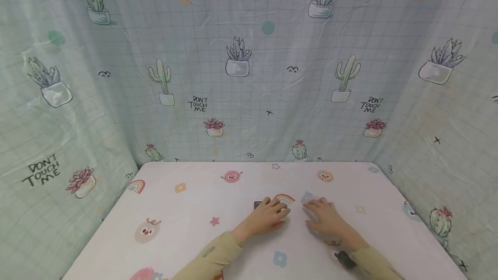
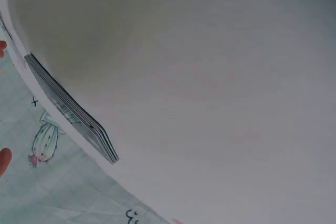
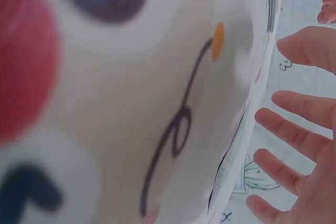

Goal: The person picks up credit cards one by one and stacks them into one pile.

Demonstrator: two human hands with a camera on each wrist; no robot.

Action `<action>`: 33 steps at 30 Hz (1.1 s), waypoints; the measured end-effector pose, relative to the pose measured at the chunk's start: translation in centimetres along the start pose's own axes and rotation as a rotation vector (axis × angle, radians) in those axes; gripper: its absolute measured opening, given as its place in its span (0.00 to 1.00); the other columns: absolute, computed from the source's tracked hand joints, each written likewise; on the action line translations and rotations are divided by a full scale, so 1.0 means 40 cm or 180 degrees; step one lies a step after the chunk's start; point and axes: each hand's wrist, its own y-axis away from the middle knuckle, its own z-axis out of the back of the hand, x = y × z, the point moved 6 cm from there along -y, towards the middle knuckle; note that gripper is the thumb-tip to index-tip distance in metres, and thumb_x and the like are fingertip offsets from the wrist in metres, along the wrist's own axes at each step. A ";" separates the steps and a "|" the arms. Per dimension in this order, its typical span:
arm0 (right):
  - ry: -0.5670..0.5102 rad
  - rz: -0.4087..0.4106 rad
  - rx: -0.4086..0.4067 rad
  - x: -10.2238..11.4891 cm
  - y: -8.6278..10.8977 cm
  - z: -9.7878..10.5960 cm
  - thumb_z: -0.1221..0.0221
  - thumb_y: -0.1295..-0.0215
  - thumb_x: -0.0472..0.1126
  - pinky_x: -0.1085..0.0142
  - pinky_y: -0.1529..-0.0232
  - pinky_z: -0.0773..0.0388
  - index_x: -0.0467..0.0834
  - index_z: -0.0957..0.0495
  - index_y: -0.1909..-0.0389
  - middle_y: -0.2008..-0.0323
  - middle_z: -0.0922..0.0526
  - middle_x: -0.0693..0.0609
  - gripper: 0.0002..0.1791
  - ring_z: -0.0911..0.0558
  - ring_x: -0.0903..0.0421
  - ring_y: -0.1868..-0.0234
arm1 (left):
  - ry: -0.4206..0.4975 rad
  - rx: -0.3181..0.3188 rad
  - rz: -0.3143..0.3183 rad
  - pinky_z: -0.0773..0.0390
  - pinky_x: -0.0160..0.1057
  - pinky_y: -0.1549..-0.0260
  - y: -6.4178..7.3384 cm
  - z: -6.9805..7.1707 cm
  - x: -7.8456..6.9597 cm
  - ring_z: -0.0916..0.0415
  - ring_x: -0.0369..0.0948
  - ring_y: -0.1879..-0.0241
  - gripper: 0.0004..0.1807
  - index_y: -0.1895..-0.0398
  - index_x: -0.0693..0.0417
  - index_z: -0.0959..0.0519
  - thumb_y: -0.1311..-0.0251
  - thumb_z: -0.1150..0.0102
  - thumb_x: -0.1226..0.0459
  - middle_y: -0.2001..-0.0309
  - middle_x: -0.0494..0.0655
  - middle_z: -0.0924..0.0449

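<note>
My left hand point(image 1: 267, 217) is low over the table, its fingers loosely bent. At its far left side a small dark flat thing point(image 1: 257, 205) pokes out, partly covered by the hand. The left wrist view shows a thin stack of flat, card-like sheets point(image 2: 73, 108) with dark edges lying on the tabletop; only fingertips point(image 2: 4, 160) show there. My right hand point(image 1: 326, 218) is beside a pale blue flat piece point(image 1: 308, 197), which its fingers partly hide. In the right wrist view its fingers are spread, with nothing between them. Whether either hand touches these pieces is unclear.
A white tablecloth point(image 1: 186, 211) printed with rainbows, faces, stars and flowers covers the table. Curtains point(image 1: 249, 94) with cactus prints hang behind it and on both sides. A small black object point(image 1: 345, 259) is at the right wrist.
</note>
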 end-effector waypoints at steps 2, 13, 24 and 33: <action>0.0024 -0.0046 -0.0021 -0.009 0.005 0.000 0.38 0.52 0.49 0.54 0.62 0.34 0.47 0.25 0.51 0.55 0.23 0.51 0.24 0.30 0.53 0.57 | -0.0055 0.0006 -0.0008 0.34 0.36 0.60 -0.013 -0.002 -0.008 0.33 0.36 0.54 0.19 0.50 0.42 0.27 0.44 0.48 0.49 0.54 0.35 0.26; 0.0048 -0.0332 -0.0070 -0.053 0.035 0.020 0.39 0.51 0.48 0.53 0.63 0.32 0.45 0.26 0.51 0.57 0.23 0.50 0.24 0.30 0.52 0.58 | -0.0076 0.0162 -0.0033 0.32 0.38 0.51 -0.079 -0.030 -0.034 0.31 0.35 0.50 0.17 0.49 0.41 0.28 0.41 0.51 0.51 0.53 0.34 0.25; 0.0105 -0.0601 -0.0027 -0.078 0.049 0.036 0.39 0.50 0.49 0.48 0.61 0.34 0.42 0.26 0.51 0.56 0.24 0.47 0.25 0.31 0.48 0.56 | -0.0451 0.0214 0.0102 0.28 0.38 0.56 -0.138 -0.052 -0.030 0.29 0.37 0.56 0.17 0.51 0.41 0.28 0.43 0.50 0.50 0.55 0.34 0.25; 0.0159 -0.0672 -0.0014 -0.087 0.045 0.039 0.39 0.51 0.50 0.46 0.61 0.34 0.41 0.27 0.50 0.56 0.25 0.45 0.27 0.31 0.45 0.56 | -0.0549 0.0518 0.0251 0.29 0.41 0.50 -0.164 -0.087 -0.020 0.31 0.38 0.48 0.19 0.47 0.40 0.30 0.40 0.55 0.49 0.50 0.34 0.28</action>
